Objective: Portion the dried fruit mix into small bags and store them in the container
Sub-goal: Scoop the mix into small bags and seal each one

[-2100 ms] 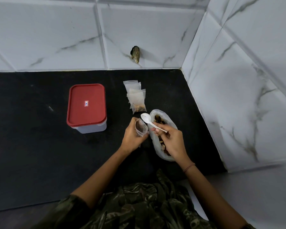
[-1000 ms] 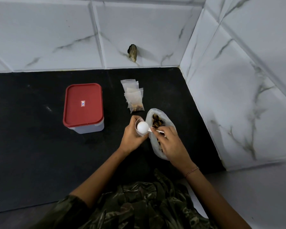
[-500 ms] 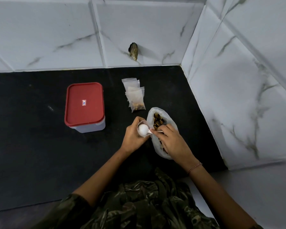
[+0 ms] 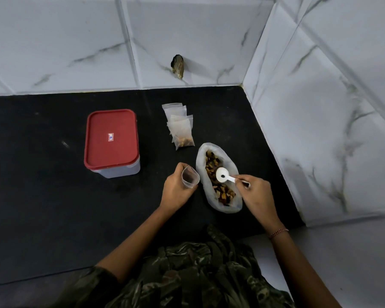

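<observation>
**Q:** Which step are we on here? Still filling bags?

**A:** Yep, mid-scoop I'd say. The right hand [image 4: 255,192] is pinching the handle of a white plastic spoon [image 4: 223,175], and the bowl of it sits over the big open bag of dried fruit mix [image 4: 218,177], just right of the frame's centre. Looks like only one dark bit is in the spoon, so it's more or less empty.

**Q:** And the other hand?

**A:** The left hand [image 4: 177,188] is wrapped around a small clear bag [image 4: 190,177], holding its mouth open, right beside the big bag. Can't really tell how much fruit is in it.

**Q:** Anything finished yet?

**A:** There's a little stack of small bags [image 4: 180,127] above the big one; the front one has fruit at the bottom. The container [image 4: 111,143], red lid still shut, is over at centre left on the black counter [image 4: 42,196].

**Q:** So next?

**A:** My guess: dig up a proper spoonful, swing it left, tip it in without spilling. Keeping the floppy mouth wide open is the fiddly part.
</observation>
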Demonstrator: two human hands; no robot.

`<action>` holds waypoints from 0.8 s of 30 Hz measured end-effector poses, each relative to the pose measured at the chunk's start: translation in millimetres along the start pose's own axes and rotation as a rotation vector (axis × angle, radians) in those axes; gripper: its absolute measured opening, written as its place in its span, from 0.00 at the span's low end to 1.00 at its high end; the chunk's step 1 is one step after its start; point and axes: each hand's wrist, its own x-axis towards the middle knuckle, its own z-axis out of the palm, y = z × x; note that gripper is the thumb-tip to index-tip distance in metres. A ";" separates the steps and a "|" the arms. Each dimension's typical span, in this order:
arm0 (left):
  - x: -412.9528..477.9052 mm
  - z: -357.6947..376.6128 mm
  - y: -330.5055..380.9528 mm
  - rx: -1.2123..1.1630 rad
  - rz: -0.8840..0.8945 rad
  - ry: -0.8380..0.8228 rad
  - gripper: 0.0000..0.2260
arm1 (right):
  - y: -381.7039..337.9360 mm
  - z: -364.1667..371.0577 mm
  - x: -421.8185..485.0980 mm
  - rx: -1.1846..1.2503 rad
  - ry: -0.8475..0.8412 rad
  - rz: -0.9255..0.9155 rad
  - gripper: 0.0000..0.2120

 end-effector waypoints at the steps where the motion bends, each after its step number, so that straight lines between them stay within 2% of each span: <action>1: -1.3 1.8 -1.0 0.023 -0.019 0.002 0.13 | 3.4 -2.5 -1.7 -0.062 -0.021 0.007 0.09; 5: -6.5 8.3 0.5 0.114 -0.075 -0.022 0.17 | 7.9 -3.2 -8.1 -0.380 -0.115 0.006 0.11; 8: -7.4 10.8 3.5 0.187 -0.103 -0.054 0.18 | 6.0 4.3 -6.9 -0.640 -0.112 -0.085 0.11; 12: -7.1 15.2 4.6 0.245 -0.105 -0.142 0.18 | 1.9 18.8 -3.1 -0.790 -0.130 -0.128 0.11; 17: -8.5 22.3 7.1 0.182 -0.081 -0.200 0.17 | -7.1 19.8 8.1 -0.647 -0.167 -0.030 0.13; 21: -8.6 22.8 8.4 0.078 -0.122 -0.171 0.14 | -3.9 11.9 31.5 -0.334 -0.320 0.224 0.18; 24: -7.8 22.5 9.4 0.048 -0.127 -0.158 0.13 | 4.3 15.4 40.2 -0.182 -0.356 0.341 0.16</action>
